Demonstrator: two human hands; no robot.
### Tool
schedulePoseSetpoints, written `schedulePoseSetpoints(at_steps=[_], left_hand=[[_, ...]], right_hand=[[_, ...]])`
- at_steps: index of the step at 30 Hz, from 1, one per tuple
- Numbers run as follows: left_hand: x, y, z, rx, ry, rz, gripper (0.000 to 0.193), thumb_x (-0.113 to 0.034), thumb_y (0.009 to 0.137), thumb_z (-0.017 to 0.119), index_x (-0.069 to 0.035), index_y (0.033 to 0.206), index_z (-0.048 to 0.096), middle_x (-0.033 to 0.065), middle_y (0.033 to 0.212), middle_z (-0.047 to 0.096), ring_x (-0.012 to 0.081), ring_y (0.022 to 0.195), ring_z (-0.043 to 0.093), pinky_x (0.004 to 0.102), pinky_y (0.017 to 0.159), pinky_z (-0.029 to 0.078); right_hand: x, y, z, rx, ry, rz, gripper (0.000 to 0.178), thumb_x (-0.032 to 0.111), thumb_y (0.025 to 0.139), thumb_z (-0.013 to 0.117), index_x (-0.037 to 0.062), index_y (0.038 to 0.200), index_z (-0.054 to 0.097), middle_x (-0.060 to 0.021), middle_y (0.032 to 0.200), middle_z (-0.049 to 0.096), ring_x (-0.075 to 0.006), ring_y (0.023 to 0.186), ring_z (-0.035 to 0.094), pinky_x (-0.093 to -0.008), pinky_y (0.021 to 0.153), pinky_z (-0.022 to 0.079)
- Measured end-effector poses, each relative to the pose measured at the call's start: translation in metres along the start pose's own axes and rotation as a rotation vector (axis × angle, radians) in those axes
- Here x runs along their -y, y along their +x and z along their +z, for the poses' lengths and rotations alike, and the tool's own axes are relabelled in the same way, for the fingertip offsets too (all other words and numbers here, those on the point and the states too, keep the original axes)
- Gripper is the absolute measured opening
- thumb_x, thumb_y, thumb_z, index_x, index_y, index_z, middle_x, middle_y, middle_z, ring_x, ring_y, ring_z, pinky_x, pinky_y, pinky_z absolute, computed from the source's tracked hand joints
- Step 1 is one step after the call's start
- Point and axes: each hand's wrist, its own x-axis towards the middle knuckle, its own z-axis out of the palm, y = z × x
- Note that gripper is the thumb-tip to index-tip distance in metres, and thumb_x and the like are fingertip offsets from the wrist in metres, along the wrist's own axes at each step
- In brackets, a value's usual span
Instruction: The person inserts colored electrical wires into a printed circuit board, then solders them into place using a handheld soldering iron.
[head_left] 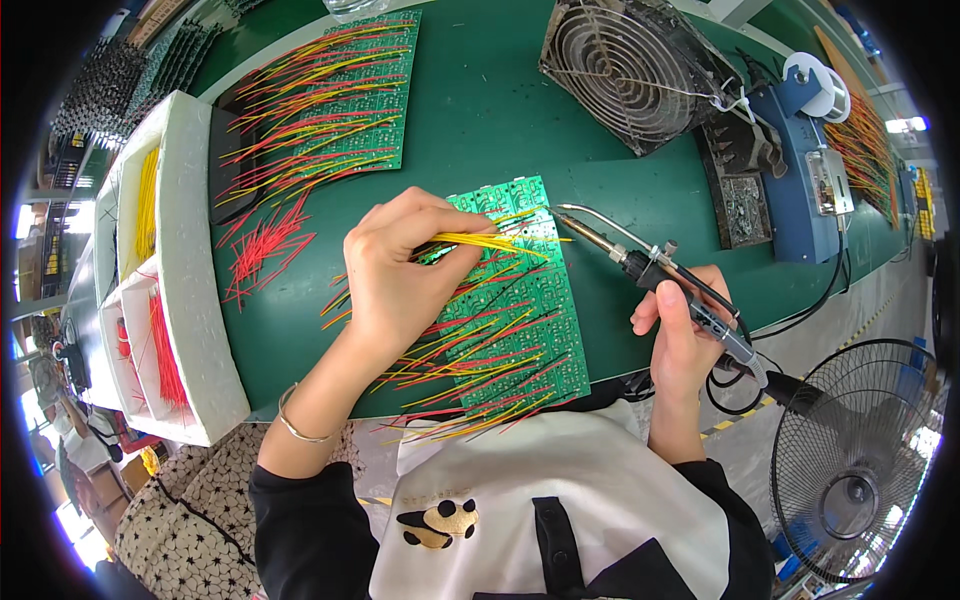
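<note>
My left hand (405, 265) is closed, pinching a small bundle of yellow wires (478, 240) over the upper part of a green circuit board (565, 335). Red and yellow wires stick out from the board's left side in rows. In my right hand (685, 330) is a soldering iron (640, 268) with a curved metal tube fixed alongside it. Its tip reaches the board's upper right corner, close to the end of a yellow wire; whether they touch I cannot tell.
A second wired circuit board (385, 90) lies at the far left. Loose red wires (265, 245) sit beside a white foam box (205, 330) holding more wires. A dusty fan (625, 70), a metal tray (742, 210) and a blue solder feeder (800, 180) stand right. A floor fan (850, 490) is near right.
</note>
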Motion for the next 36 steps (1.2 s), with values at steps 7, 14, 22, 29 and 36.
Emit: schedulePoseSetpoints(at_steps=[7,14,22,29,36], left_hand=[[0.001,0.0,0.001,0.0,-0.01,-0.007,0.024,0.009,0.06,0.062,-0.004,0.079,0.068,0.0018,0.071,0.058,0.0028,0.056,0.044,0.0163,0.044,0.027],[-0.001,-0.001,0.0,0.008,-0.001,-0.008,0.024,0.01,0.06,0.062,-0.004,0.079,0.068,0.0024,0.072,0.058,0.0037,0.058,0.046,0.0161,0.046,0.029],[0.002,-0.001,0.001,-0.002,-0.019,0.0,0.023,0.01,0.061,0.063,-0.004,0.078,0.068,0.0021,0.072,0.058,0.0037,0.058,0.047,0.0157,0.046,0.03],[-0.005,0.002,0.0,-0.021,0.01,-0.014,0.018,0.004,0.064,0.064,-0.006,0.079,0.067,-0.0004,0.07,0.056,0.0026,0.05,0.033,0.0184,0.043,0.022],[-0.013,0.005,-0.01,0.035,0.065,-0.104,0.01,-0.002,0.069,0.066,-0.004,0.078,0.066,0.0028,0.068,0.058,0.0068,0.051,0.042,0.0206,0.044,0.033]], right_hand=[[0.0,0.001,-0.001,0.002,0.055,-0.003,0.015,0.004,0.078,0.06,-0.0028,0.082,0.047,-0.0122,0.06,0.057,-0.0126,0.046,0.053,-0.0228,0.044,0.044],[0.0,0.001,0.0,0.0,0.037,-0.001,0.016,0.005,0.078,0.061,-0.0027,0.082,0.047,-0.012,0.059,0.057,-0.0125,0.046,0.053,-0.0227,0.043,0.044],[0.0,0.001,0.0,-0.008,0.043,-0.016,0.016,0.005,0.078,0.061,-0.0024,0.082,0.047,-0.0121,0.059,0.056,-0.0125,0.045,0.053,-0.0228,0.043,0.044],[0.0,0.003,0.0,-0.033,0.094,-0.049,0.015,0.008,0.08,0.059,-0.0015,0.08,0.048,-0.0112,0.058,0.055,-0.0124,0.043,0.05,-0.023,0.042,0.043],[0.0,0.004,-0.004,-0.063,0.147,-0.07,0.014,0.01,0.081,0.059,-0.0016,0.083,0.05,-0.0103,0.058,0.055,-0.0119,0.042,0.048,-0.0237,0.044,0.043]])
